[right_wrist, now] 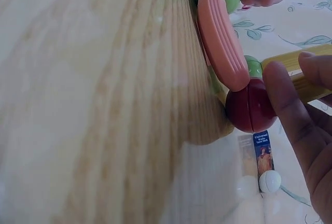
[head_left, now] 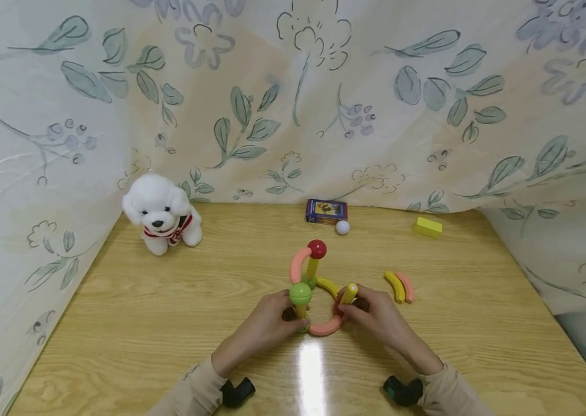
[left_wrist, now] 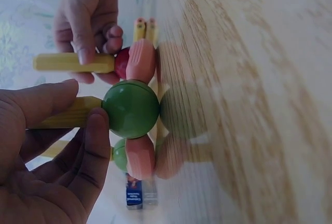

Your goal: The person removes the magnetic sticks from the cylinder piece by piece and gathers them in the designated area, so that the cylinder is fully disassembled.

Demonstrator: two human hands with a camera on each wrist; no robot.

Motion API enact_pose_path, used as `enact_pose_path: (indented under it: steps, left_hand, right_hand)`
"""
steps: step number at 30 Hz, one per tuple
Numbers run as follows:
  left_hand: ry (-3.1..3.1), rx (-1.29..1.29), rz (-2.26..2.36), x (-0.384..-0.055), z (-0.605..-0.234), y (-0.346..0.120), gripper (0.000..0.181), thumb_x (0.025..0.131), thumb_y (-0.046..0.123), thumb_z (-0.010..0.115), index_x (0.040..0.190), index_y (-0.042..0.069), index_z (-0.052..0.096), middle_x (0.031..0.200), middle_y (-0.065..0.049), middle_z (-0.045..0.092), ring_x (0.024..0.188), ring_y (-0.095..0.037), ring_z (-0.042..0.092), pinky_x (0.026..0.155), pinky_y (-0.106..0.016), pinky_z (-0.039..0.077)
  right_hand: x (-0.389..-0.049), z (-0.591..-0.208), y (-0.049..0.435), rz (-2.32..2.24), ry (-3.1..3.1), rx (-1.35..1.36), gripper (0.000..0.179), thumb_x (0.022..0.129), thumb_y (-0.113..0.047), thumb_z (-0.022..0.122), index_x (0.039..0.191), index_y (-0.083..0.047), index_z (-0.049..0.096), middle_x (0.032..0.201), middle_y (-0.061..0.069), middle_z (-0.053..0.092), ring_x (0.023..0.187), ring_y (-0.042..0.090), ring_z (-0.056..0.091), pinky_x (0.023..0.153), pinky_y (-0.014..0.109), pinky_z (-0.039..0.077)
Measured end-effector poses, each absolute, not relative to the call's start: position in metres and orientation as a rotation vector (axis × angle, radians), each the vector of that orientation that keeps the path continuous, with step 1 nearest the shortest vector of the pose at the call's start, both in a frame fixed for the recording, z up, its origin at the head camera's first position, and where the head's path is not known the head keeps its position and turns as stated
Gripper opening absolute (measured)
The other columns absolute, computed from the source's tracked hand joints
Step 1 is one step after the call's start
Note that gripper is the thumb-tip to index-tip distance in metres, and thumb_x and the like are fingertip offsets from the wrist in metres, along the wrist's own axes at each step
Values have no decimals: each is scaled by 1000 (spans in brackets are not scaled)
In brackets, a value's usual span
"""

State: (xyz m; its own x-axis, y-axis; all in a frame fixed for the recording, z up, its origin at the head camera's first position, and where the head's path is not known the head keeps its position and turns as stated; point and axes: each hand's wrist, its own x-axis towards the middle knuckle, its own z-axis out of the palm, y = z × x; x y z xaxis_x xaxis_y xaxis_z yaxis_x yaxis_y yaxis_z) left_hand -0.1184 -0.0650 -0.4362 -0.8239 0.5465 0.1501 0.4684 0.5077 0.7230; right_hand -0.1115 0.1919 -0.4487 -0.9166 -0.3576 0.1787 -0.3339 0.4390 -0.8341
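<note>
- Beige sleeves are seen before the toy ring on the worktop.
- At the ring's left, one yellow rod is pinched by the left hand.
- At its right, another rod is pinched by the right hand.

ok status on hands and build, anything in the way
Left hand gripping left rod. Right hand pinching right rod. Build resting on table. Two loose curves off to the right, not in the way.
</note>
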Motion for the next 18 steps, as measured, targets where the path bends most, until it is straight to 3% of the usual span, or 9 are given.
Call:
enact_pose_path:
  steps: [18]
  left_hand:
    - [2657, 937, 1214, -120, -438, -65, 18, 82, 14, 77, 97, 7, 69, 97, -4, 69, 91, -15, 65, 80, -28, 53]
  right_hand:
    - [-111, -446, 190, -1532, 2640, -688, 15, 94, -11, 62, 104, 0, 63, 87, 12, 72, 74, 7, 68, 61, 30, 58]
